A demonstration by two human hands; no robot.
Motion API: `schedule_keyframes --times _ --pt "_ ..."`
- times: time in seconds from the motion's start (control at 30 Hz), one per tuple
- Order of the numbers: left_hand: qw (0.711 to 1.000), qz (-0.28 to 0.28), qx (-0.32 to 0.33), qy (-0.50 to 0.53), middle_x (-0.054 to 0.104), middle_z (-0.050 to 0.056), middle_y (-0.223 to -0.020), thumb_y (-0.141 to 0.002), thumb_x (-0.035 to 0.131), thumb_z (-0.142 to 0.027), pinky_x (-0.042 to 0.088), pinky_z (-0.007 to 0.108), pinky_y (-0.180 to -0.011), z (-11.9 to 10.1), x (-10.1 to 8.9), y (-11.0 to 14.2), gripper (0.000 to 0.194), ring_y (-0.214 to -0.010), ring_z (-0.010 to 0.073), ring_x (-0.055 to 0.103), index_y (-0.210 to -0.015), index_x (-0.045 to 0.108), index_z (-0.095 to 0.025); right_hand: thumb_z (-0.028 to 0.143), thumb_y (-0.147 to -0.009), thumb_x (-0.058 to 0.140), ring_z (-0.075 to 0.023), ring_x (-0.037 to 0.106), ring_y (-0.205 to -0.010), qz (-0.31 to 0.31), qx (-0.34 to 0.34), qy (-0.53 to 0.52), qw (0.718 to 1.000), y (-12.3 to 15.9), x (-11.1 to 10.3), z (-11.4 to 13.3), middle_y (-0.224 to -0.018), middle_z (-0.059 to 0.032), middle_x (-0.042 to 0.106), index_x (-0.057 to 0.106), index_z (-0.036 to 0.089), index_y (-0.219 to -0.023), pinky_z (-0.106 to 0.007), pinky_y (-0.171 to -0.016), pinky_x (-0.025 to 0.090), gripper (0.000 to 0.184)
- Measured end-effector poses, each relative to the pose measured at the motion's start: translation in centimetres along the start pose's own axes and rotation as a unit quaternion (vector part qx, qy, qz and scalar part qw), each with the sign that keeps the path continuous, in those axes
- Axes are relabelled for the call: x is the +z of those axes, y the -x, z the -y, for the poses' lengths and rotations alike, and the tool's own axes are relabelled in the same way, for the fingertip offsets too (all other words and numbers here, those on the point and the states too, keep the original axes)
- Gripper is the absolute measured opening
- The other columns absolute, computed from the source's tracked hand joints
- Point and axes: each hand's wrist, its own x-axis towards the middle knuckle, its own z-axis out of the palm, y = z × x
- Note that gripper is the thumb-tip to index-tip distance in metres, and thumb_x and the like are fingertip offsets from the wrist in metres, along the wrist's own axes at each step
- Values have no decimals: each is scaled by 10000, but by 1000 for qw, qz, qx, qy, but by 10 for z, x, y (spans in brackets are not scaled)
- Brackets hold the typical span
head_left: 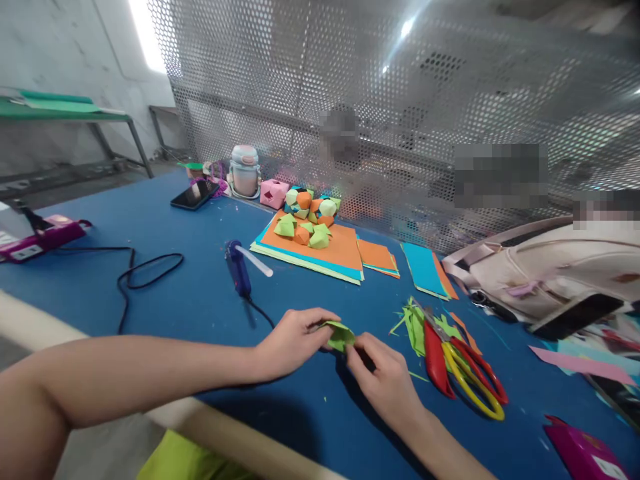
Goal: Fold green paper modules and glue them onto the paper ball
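Between my two hands is a small piece of folded green paper (341, 335), held a little above the blue table. My left hand (295, 340) pinches its left side with thumb and fingers. On the right edge, the fingertips of my right hand (383, 373) are closed on the same paper. A blue glue gun (239, 270) with a glue stick in it lies beyond my left hand. To the right of my right hand lie red-handled scissors (436, 360) and a yellow-handled pair (467, 383), over green paper scraps (414, 328).
Folded green and orange paper pieces (320, 235) sit on stacked coloured sheets (340, 253). Behind stand a bottle (245, 172) and a pink paper box (273, 193); a phone (195, 195) lies left. A black cord (150, 285) crosses the table. A bag (540, 267) rests at right before a perforated metal screen (280, 80).
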Motion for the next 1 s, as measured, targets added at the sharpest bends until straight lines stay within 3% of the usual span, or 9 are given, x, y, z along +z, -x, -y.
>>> schedule_keyframes --times 0.13,0.23,0.33,0.43,0.53,0.63,0.77,0.9,1.0 --pt "1000 -9 -26 10 685 40 -830 -787 501 -267 548 279 -712 4 0 -2 247 -737 154 658 -914 669 -138 256 -878 472 -126 492 -513 11 -5 21 1000 2 3 0 -560 8 519 485 205 -651 -246 -535 356 234" --pt "999 -4 -37 -23 688 46 -785 -780 506 -259 546 291 -689 8 0 -4 246 -700 159 651 -911 670 -131 232 -875 452 -117 469 -484 10 32 -4 999 3 7 -1 -520 22 487 433 211 -594 -234 -506 343 282" --pt "998 11 -35 -49 682 68 -832 -756 552 -255 543 318 -725 8 -1 -4 339 -741 173 649 -1058 613 -115 257 -854 463 -104 416 -450 13 81 -48 995 -1 7 -3 -485 43 425 389 213 -562 -223 -459 316 305" --pt "999 1 13 -32 616 122 -1091 -730 587 -220 525 323 -825 8 -3 -3 494 -988 197 605 -1204 477 -131 327 -835 480 -94 358 -420 3 156 -99 983 -7 0 -7 -461 61 356 363 216 -542 -223 -424 289 335" --pt "992 -19 103 -71 511 128 -1220 -759 542 -173 513 305 -844 4 -7 1 370 -1093 186 531 -1124 482 -169 412 -818 502 -97 352 -410 -26 259 -143 955 -12 -9 -13 -446 64 357 373 220 -535 -228 -408 286 366" --pt "968 8 196 -156 568 98 -1073 -804 482 -139 501 294 -815 -4 -12 8 257 -946 152 557 -1057 506 -174 442 -807 518 -106 388 -419 -41 309 -174 934 -18 -15 -16 -448 54 414 415 215 -537 -231 -414 307 368" --pt "911 121 310 -243 636 78 -877 -860 382 -118 467 268 -781 -10 -13 19 213 -839 146 566 -973 559 -157 388 -770 556 -111 426 -433 -4 300 -192 934 -46 -11 -14 -469 39 477 445 207 -522 -230 -423 322 327" --pt "848 198 358 -338 654 42 -776 -865 395 -130 432 249 -670 -4 -11 22 195 -708 138 573 -920 577 -171 396 -782 520 -104 462 -452 32 266 -208 941 -92 9 -14 -531 27 540 508 192 -566 -227 -464 365 297" --pt "815 228 400 -351 653 42 -734 -888 389 -151 410 254 -625 -2 -12 21 181 -659 139 559 -890 570 -165 430 -786 515 -107 479 -489 47 242 -212 946 -104 23 -19 -603 20 572 569 180 -675 -234 -503 388 279"
